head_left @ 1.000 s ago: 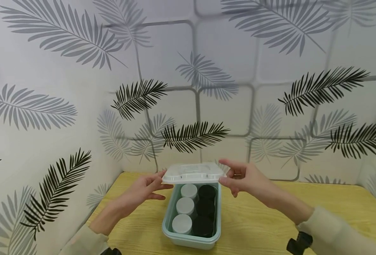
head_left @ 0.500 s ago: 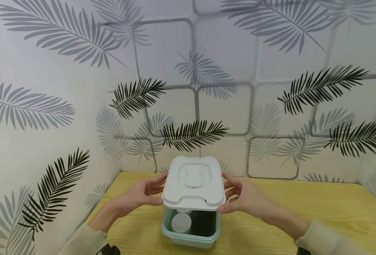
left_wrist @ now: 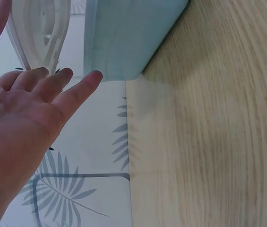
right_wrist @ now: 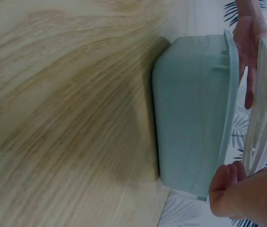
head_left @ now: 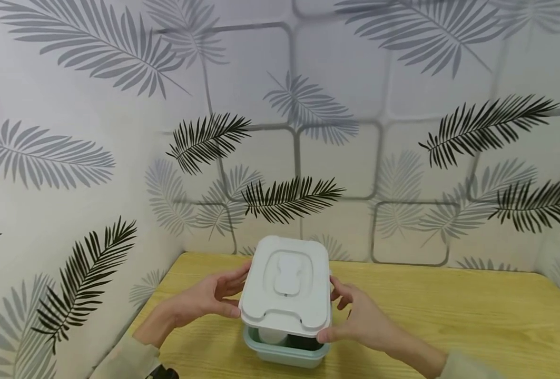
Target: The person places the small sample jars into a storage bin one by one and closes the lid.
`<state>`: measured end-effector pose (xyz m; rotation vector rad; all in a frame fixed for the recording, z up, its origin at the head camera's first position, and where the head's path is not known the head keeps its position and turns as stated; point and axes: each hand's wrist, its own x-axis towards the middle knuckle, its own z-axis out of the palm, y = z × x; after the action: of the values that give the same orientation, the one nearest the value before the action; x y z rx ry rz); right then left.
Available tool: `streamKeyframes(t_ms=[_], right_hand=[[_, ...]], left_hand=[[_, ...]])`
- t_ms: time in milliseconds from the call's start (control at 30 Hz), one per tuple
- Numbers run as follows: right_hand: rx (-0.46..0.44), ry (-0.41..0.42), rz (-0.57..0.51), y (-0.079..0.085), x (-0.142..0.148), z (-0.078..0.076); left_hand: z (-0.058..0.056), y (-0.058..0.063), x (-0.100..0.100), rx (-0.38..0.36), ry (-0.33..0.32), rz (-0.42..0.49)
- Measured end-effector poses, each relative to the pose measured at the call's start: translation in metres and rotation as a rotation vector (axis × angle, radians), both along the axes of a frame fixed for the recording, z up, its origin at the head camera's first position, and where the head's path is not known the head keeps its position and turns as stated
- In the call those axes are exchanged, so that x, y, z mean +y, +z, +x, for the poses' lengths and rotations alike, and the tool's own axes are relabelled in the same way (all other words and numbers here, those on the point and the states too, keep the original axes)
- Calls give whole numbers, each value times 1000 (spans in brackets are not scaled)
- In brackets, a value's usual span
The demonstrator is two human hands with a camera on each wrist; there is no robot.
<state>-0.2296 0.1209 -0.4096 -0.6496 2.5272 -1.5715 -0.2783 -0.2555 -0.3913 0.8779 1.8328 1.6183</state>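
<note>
Both hands hold a white plastic lid (head_left: 283, 310) at its sides, tilted just above a pale green box (head_left: 289, 358). My left hand (head_left: 213, 297) has its thumb at the lid's near left corner and long fingers along the left side. At the right, my right hand (head_left: 362, 321) pinches the near corner with the thumb, its fingers curled toward the side edge. Through the front gap show a white round-topped container (head_left: 272, 336) and a dark one (head_left: 305, 342); the lid hides the others. A gap between lid (right_wrist: 261, 118) and box rim shows in the right wrist view.
The box stands on a yellow wood-grain table (head_left: 431, 310). Behind and to the left rise walls (head_left: 336, 158) with a leaf pattern, close to the table's far edge.
The lid has turned from nearly edge-on to face up and come down toward me over the box, covering most of the containers. Both hands have moved with it.
</note>
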Motion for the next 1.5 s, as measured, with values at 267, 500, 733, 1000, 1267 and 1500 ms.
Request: streamKeyframes(t_ms=[267, 500, 733, 1000, 1267, 1500], right_hand=[[46, -70, 43, -11, -4, 8], [76, -74, 53, -21, -5, 11], [162, -94, 107, -26, -6, 12], [132, -89, 142, -25, -5, 12], [73, -62, 143, -25, -4, 15], [40, -44, 156, -28, -6, 20]], left_hand=[[-2, -19, 0, -5, -12, -24], [-1, -36, 2, -25, -19, -3], [-3, -42, 4, -42, -19, -4], [-4, -40, 5, -28, -14, -35], [-4, -40, 4, -30, -8, -65], [0, -41, 2, -15, -25, -88]])
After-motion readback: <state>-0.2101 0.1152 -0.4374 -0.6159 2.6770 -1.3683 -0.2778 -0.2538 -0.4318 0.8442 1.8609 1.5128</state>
